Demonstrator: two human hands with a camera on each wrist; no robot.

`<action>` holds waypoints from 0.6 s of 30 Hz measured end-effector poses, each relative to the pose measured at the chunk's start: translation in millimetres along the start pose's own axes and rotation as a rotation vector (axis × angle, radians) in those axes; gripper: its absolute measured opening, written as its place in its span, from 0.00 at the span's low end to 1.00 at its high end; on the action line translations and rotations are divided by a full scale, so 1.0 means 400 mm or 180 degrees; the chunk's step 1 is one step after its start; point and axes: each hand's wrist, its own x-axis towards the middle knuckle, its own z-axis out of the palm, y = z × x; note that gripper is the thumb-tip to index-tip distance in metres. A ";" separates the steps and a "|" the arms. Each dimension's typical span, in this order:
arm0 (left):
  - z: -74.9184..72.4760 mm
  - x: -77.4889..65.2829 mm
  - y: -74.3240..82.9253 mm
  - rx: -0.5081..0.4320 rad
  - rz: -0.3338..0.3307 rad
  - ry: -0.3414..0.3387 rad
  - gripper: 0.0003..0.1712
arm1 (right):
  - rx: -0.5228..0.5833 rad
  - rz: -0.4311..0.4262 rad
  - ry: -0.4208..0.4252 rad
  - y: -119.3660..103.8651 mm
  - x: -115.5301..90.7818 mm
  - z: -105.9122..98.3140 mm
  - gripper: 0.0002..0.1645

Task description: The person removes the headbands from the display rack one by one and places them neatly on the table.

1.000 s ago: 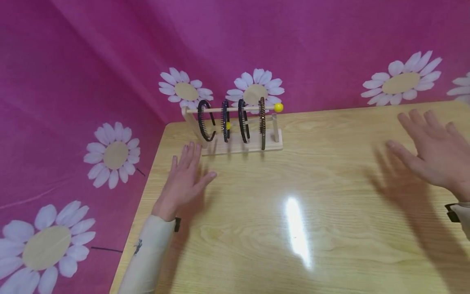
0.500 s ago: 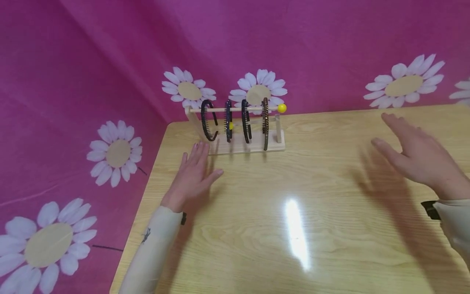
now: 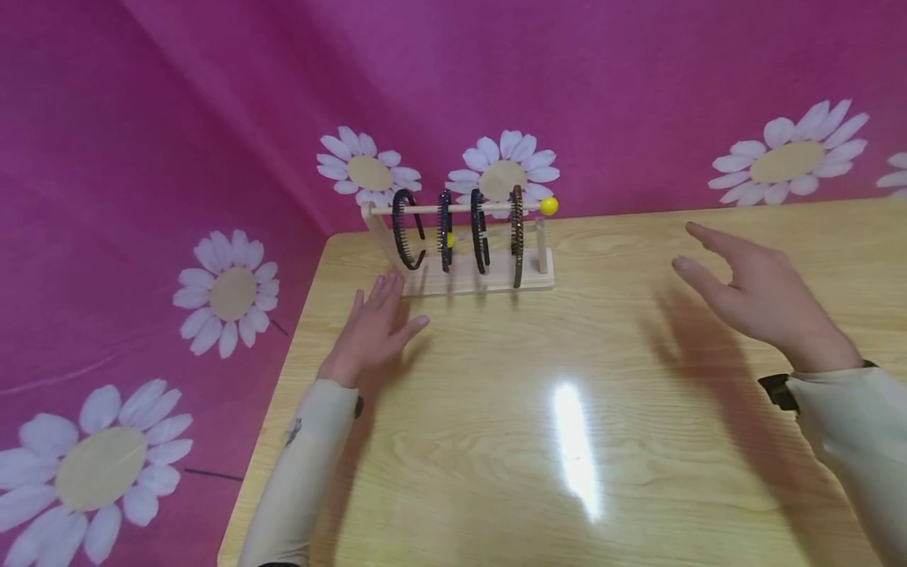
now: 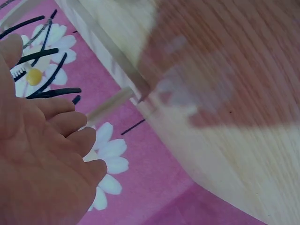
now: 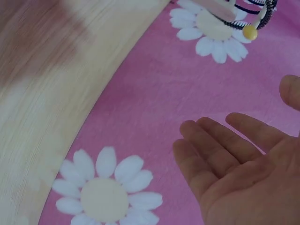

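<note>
A wooden headband stand point(image 3: 453, 283) is at the back left of the table, with several toothed headbands hung on its upper rod. The leftmost headband point(image 3: 400, 228) is black, and the rightmost one point(image 3: 518, 236) is brown and beaded. A yellow ball point(image 3: 549, 206) caps the rod's right end. My left hand point(image 3: 368, 335), fingers straight and thumb spread, lies by the front left corner of the stand's base; whether it touches is unclear. To the right, my right hand point(image 3: 765, 295) hovers over the table with extended fingers and holds nothing; its palm shows in the right wrist view.
The wooden table point(image 3: 496, 457) carries a bright light reflection near its middle. A pink cloth point(image 3: 623, 94) with large daisies hangs behind it and along the left side. A smaller yellow ball point(image 3: 450, 239) shows among the headbands.
My right hand has moved left toward the stand, its palm turning inward. The left hand has shifted only slightly beside the base, and the headbands have kept their places.
</note>
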 end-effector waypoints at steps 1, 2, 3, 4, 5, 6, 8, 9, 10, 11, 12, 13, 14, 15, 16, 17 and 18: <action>0.002 0.003 -0.003 -0.0020 -0.0006 0.0002 0.51 | 0.0020 -0.0003 0.0006 -0.006 0.004 0.005 0.38; 0.004 0.006 -0.006 -0.0024 -0.0004 -0.0003 0.51 | 0.0050 0.0005 0.0001 -0.014 0.008 0.010 0.38; 0.005 0.008 -0.008 -0.0035 -0.0009 -0.0012 0.51 | 0.0076 0.0014 -0.0004 -0.022 0.013 0.016 0.38; 0.008 0.014 -0.011 -0.0038 -0.0008 -0.0024 0.51 | 0.0102 0.0018 -0.0002 -0.029 0.017 0.019 0.38; 0.011 0.018 -0.013 -0.0027 -0.0014 -0.0034 0.51 | 0.0137 0.0019 0.0003 -0.036 0.022 0.024 0.38; 0.013 0.022 -0.015 -0.0008 -0.0021 -0.0059 0.51 | 0.0179 0.0023 0.0001 -0.044 0.027 0.028 0.38; 0.019 0.029 -0.019 0.0021 -0.0054 -0.0113 0.51 | 0.0260 0.0031 0.0019 -0.056 0.035 0.036 0.38; 0.021 0.032 -0.021 0.0028 -0.0074 -0.0134 0.51 | 0.0298 0.0038 0.0039 -0.061 0.039 0.041 0.38; 0.024 0.035 -0.023 0.0033 -0.0093 -0.0157 0.51 | 0.0344 0.0050 0.0055 -0.065 0.043 0.045 0.38; 0.026 0.039 -0.024 0.0035 -0.0113 -0.0176 0.51 | 0.0387 0.0065 0.0079 -0.070 0.045 0.049 0.38; 0.028 0.042 -0.025 0.0031 -0.0125 -0.0198 0.51 | 0.0424 0.0077 0.0105 -0.074 0.047 0.052 0.38; 0.030 0.045 -0.027 0.0010 -0.0147 -0.0213 0.51 | 0.0459 0.0088 0.0128 -0.079 0.050 0.056 0.38; 0.031 0.048 -0.027 -0.0017 -0.0176 -0.0234 0.51 | 0.0491 0.0104 0.0134 -0.083 0.053 0.058 0.38; 0.032 0.050 -0.028 -0.0046 -0.0209 -0.0257 0.51 | 0.0542 0.0117 0.0143 -0.087 0.057 0.061 0.38; 0.033 0.053 -0.029 -0.0071 -0.0245 -0.0273 0.51 | 0.0573 0.0133 0.0142 -0.092 0.061 0.064 0.38; 0.034 0.054 -0.030 -0.0099 -0.0279 -0.0295 0.51 | 0.0598 0.0149 0.0142 -0.097 0.064 0.067 0.38; 0.034 0.056 -0.030 -0.0126 -0.0312 -0.0316 0.51 | 0.0624 0.0152 0.0141 -0.102 0.068 0.070 0.38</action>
